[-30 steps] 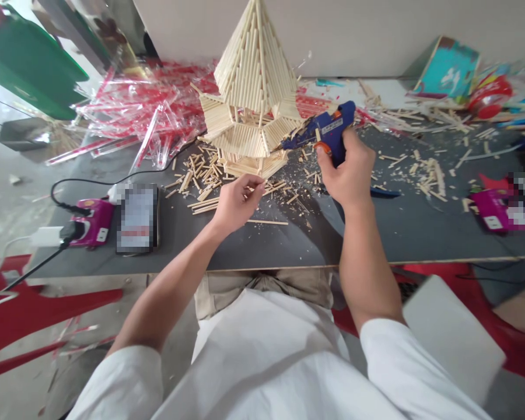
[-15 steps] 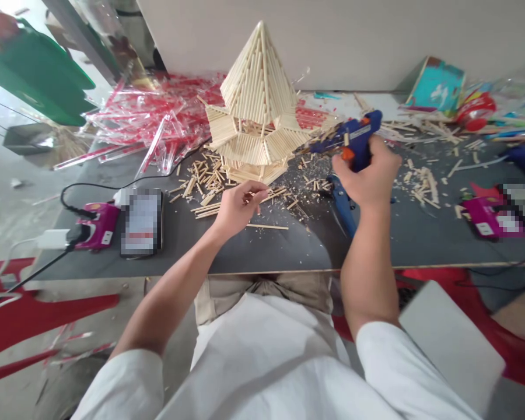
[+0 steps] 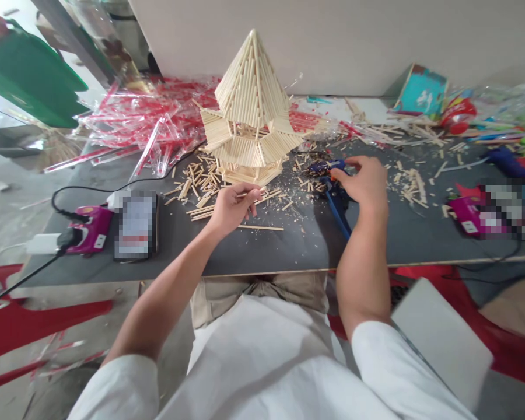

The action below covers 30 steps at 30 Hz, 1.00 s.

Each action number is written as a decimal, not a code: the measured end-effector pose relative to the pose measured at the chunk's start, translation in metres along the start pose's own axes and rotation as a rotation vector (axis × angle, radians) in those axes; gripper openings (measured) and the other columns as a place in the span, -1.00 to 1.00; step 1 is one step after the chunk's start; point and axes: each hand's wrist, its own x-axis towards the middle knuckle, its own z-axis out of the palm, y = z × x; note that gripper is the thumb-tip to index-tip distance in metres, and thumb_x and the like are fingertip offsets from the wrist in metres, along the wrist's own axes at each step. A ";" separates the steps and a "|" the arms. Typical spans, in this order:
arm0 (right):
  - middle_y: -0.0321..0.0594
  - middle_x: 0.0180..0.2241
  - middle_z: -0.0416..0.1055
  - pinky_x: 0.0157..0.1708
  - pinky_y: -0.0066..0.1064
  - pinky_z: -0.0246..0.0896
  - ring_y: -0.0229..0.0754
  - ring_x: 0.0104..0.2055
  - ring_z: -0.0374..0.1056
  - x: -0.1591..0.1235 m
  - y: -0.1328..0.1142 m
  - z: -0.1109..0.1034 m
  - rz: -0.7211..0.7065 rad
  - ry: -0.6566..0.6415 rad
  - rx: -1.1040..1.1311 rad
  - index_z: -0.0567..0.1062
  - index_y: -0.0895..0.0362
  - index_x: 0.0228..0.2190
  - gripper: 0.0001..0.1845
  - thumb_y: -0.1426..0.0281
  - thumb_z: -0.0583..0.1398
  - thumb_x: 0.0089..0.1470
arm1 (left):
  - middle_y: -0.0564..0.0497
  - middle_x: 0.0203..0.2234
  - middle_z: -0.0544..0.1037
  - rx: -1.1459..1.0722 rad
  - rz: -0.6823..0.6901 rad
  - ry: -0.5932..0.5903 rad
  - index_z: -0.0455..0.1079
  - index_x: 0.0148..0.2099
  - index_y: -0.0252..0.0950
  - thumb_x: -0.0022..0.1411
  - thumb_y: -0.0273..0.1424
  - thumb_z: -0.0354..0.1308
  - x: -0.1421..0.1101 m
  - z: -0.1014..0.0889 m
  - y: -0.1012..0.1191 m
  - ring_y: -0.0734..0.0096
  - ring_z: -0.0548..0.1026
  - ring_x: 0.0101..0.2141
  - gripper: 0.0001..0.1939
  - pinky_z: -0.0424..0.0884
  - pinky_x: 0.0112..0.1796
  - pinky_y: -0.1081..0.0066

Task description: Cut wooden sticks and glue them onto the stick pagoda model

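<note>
A pagoda-like model [image 3: 254, 93] built of thin wooden sticks stands on the dark table, its pointed roof above a flared lower tier. Just in front of its base, my left hand [image 3: 231, 211] is closed in a pinch on a small wooden stick [image 3: 263, 190], mostly hidden by the fingers. To the right, my right hand [image 3: 366, 182] grips a blue glue gun [image 3: 330, 167], low over the table, thumb near its orange trigger. Beneath it lies a blue-handled tool [image 3: 339, 214], partly covered. Cut stick pieces [image 3: 201, 178] and longer sticks lie around the model.
Red-and-clear plastic wrappers [image 3: 153, 125] are heaped at the back left. A phone [image 3: 135, 226] and a magenta power strip [image 3: 90, 229] with cords sit at the left. Another glue gun [image 3: 507, 162] and a second magenta strip [image 3: 475, 216] are at the right.
My right hand has lowered the glue gun from beside the model down towards the table and tilted it flatter. My left hand stays in front of the model; the view has shifted slightly.
</note>
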 end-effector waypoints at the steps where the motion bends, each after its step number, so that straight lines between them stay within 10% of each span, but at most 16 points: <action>1: -0.03 -0.25 0.59 -0.15 -0.10 0.43 -0.04 -0.26 0.49 -0.001 -0.008 0.000 -0.012 0.052 0.042 0.63 0.20 -0.21 -0.60 0.20 0.40 -0.05 | -0.04 -0.41 0.59 -0.005 0.000 0.001 0.53 -0.21 -0.35 0.29 -0.11 0.30 0.000 0.000 0.001 0.59 0.48 -0.62 -0.64 0.34 -0.68 0.59; 11: -0.29 -0.35 0.58 -0.39 -0.39 0.34 -0.28 -0.41 0.41 -0.050 -0.138 0.029 -0.171 -0.462 0.759 0.65 0.02 -0.20 -0.72 0.15 0.40 0.08 | -0.04 -0.46 0.59 -0.059 -0.037 -0.069 0.52 -0.23 -0.35 0.25 0.02 0.32 -0.003 -0.001 0.006 0.59 0.46 -0.61 -0.53 0.37 -0.64 0.58; 19: -0.32 -0.28 0.56 -0.47 -0.46 0.32 -0.37 -0.44 0.40 -0.057 -0.143 0.051 -0.153 -0.537 1.043 0.69 -0.02 -0.30 -0.84 0.20 0.43 0.07 | 0.02 -0.49 0.57 0.058 0.022 -0.078 0.53 -0.22 -0.32 0.29 -0.04 0.29 -0.004 -0.003 0.004 0.54 0.47 -0.60 -0.61 0.36 -0.61 0.53; 24: -0.34 -0.31 0.58 -0.63 -0.48 0.22 -0.39 -0.53 0.36 -0.057 -0.141 0.049 -0.064 -0.580 1.029 0.70 -0.04 -0.25 -0.80 0.19 0.43 0.05 | 0.08 -0.56 0.53 0.527 0.323 0.164 0.56 -0.26 -0.27 0.37 -0.22 0.25 -0.008 0.001 0.007 0.54 0.44 -0.55 -0.77 0.36 -0.44 0.48; 30: -0.30 -0.25 0.59 -0.60 -0.47 0.36 -0.37 -0.51 0.39 -0.058 -0.145 0.045 -0.032 -0.593 1.075 0.72 -0.02 -0.25 -0.78 0.18 0.43 0.06 | 0.02 -0.43 0.56 0.679 0.468 0.171 0.51 -0.20 -0.26 0.42 -0.27 0.17 -0.009 0.001 0.002 0.49 0.44 -0.46 -0.80 0.35 -0.37 0.47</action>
